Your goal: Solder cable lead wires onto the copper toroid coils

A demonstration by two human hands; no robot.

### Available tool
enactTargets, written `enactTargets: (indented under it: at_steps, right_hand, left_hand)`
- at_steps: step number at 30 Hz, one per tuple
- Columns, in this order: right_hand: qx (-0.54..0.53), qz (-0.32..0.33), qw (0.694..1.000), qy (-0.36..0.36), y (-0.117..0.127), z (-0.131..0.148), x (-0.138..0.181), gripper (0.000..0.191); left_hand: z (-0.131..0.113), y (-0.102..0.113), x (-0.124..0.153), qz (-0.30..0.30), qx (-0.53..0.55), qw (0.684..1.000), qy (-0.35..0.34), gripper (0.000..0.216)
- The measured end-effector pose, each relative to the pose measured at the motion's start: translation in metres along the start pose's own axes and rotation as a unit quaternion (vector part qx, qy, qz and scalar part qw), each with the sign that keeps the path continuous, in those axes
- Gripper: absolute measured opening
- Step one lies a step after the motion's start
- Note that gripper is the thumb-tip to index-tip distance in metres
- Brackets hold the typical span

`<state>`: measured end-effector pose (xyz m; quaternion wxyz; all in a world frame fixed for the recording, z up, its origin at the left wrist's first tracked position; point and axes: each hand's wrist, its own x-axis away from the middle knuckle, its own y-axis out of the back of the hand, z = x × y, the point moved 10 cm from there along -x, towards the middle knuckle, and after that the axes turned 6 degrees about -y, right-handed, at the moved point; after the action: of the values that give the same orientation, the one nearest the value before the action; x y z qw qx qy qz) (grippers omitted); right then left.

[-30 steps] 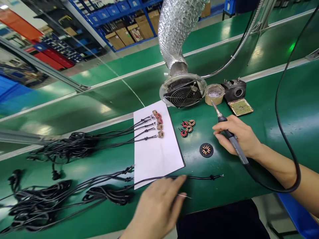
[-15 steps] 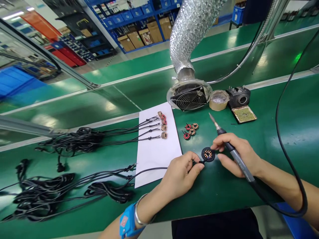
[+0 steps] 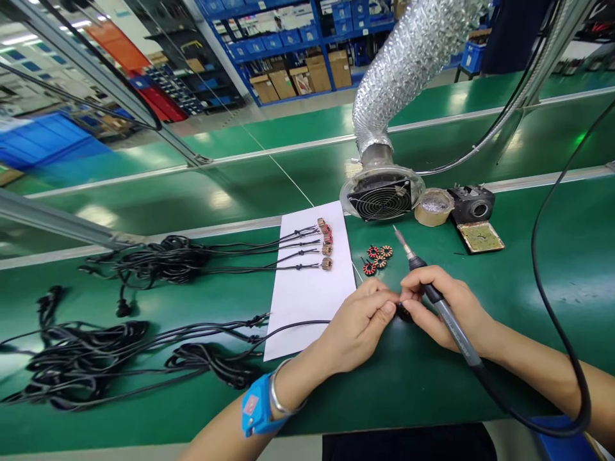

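My left hand (image 3: 358, 330) is closed, its thumb and fingers pinching the end of a black cable (image 3: 298, 324). A round black piece (image 3: 403, 313) at that end is mostly covered by my fingers. My right hand (image 3: 461, 310) grips a soldering iron (image 3: 450, 323) with its tip pointing up and away. The right thumb and forefinger meet at the black piece, close against the left fingertips. Just beyond the hands lie several small wire-wound ring coils (image 3: 379, 261), some red, some copper-coloured.
White paper (image 3: 307, 294) carries several coils (image 3: 327, 263) joined to black cords. Bundled cables (image 3: 91, 365) cover the left side of the green bench. Behind stand a fume extractor (image 3: 382, 198), a tape roll (image 3: 434, 208) and a soldering stand (image 3: 473, 203) with a sponge tray (image 3: 480, 237).
My right fingers have moved left onto the round black piece, bringing both hands together. The coil in it, visible before, is now hidden. The view has shifted slightly.
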<state>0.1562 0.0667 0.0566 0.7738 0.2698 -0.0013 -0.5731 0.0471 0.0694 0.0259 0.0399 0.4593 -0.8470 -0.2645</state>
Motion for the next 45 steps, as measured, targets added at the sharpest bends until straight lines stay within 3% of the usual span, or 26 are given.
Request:
enactTargets:
  at_steps: [6,19,30,40,45]
  right_hand:
    - [-0.094,-0.009,0.993,-0.073,-0.014,-0.015,-0.007,0.029]
    - [-0.149,0.002,0.987,-0.056,-0.017,-0.013,-0.001,0.034]
    - [-0.076,-0.007,0.996,-0.052,-0.012,-0.013,0.005,0.039]
    - [-0.028,-0.058,0.996,-0.069,-0.010,-0.007,0.016,0.031]
    - [-0.085,-0.071,0.990,-0.092,-0.010,-0.013,0.019,0.032]
  left_hand:
    - [0.027,-0.016,0.012,-0.032,0.179,0.976,0.117,0.039]
    - [0.035,-0.032,0.017,0.023,0.327,0.932,0.155,0.043]
    - [0.025,-0.023,0.019,0.013,0.220,0.965,0.140,0.032]
    - [0.015,-0.005,0.023,-0.097,0.101,0.987,0.083,0.021]
    - [0.006,0.000,0.022,-0.113,0.028,0.993,0.035,0.017]
